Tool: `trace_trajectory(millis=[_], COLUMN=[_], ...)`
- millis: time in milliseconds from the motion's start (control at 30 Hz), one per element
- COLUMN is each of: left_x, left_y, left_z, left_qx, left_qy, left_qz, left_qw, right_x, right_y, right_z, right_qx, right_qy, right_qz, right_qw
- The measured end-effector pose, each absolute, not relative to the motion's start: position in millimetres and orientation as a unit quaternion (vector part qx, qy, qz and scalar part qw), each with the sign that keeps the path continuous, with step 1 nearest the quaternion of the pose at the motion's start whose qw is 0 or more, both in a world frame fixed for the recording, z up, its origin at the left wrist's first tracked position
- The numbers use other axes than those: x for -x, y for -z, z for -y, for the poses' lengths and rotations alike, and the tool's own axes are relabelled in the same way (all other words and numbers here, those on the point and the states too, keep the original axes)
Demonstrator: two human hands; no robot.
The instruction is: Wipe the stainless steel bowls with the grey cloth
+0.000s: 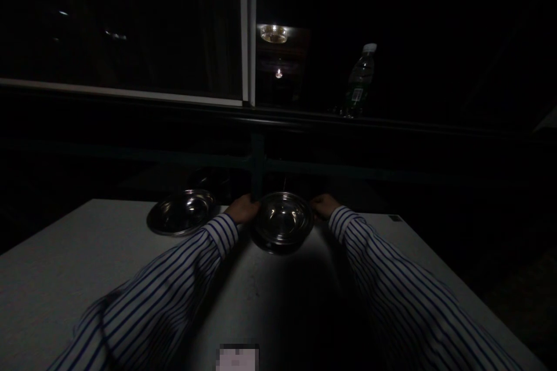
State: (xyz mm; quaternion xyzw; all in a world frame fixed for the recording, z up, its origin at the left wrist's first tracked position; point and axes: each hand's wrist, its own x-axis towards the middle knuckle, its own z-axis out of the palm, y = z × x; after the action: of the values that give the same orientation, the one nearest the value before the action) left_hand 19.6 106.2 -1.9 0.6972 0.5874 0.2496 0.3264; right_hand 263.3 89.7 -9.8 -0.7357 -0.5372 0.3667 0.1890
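The left hand [243, 208] and right hand [325, 207] pinch the bowl [282, 217] by opposite sides, near the desk's [243, 295] far edge — fingertips dim, its underside lost in shadow. A dish [180, 213], partly behind the left sleeve [174, 278], nears that edge; desktop stretches between the sleeves — a blurred pale thing [237, 360] is cut off below.

Pretty dark indoor spot by a white-framed window [248, 29], couldn't tell if it was a home or an eatery. A fancy round light [274, 33] showed in the glass, a plastic bottle [361, 78] stood up there, and the white table [56, 266], metal bowl [285, 217] and metal dish [174, 217] seemed kinda dining-ish.
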Motion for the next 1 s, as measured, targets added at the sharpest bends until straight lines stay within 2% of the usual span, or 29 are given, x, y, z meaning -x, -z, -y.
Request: trace_trajectory(millis=[467,1000], left_x=[-21.3,-25.8], left_y=[13.3,19.2], left_z=[-96.2,-102.1], left_qx=[-0.742,-0.762], left_qy=[-0.113,-0.078], left_qz=[-0.618,-0.617], left_qw=[0.233,0.179], right_x=[-255.1,-252.6], right_y=[49.0,52.5], right_z=[-98.2,-76.0], right_qx=[0.736,0.744], right_qy=[-0.388,-0.382], right_qz=[0.532,0.528], right_qw=[0.154,0.146])
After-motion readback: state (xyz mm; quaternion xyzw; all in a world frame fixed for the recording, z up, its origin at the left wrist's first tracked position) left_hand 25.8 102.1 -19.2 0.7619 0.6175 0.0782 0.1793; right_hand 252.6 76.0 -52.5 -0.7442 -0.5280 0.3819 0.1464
